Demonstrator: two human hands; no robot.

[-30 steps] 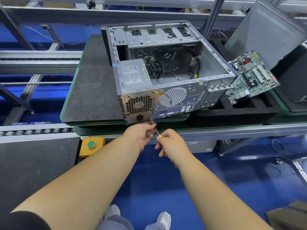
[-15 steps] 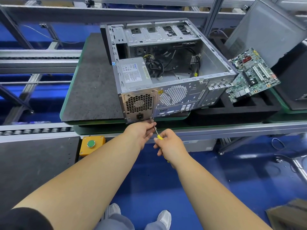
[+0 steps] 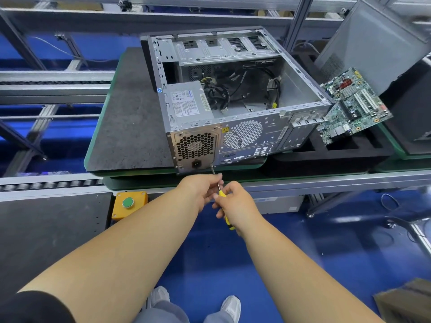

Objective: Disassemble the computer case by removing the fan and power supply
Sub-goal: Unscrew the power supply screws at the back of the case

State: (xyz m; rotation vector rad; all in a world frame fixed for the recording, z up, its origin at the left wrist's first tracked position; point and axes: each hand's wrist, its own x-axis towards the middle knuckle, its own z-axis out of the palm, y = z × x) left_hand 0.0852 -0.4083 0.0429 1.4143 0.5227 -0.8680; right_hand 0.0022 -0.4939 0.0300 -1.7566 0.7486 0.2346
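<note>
An open metal computer case (image 3: 300, 92) lies on its side on a dark mat, rear panel facing me. The power supply (image 3: 186, 103) sits in its near left corner, its honeycomb fan grille (image 3: 195, 146) and socket on the rear face. A round perforated fan vent (image 3: 242, 134) is beside it. My right hand (image 3: 235, 206) grips the yellow handle of a screwdriver (image 3: 220, 191), whose tip touches the power supply's lower right corner. My left hand (image 3: 200, 190) pinches the metal shaft just below the case.
A green motherboard (image 3: 349, 106) leans on black foam (image 3: 349, 152) to the right of the case. A grey side panel (image 3: 377, 40) stands at back right. A yellow box with a green button (image 3: 129, 203) hangs under the bench edge. Aluminium rails (image 3: 53, 78) run at left.
Both hands have stayed at the power supply's lower right corner; my right hand has shifted slightly on the screwdriver handle. The case has not moved.
</note>
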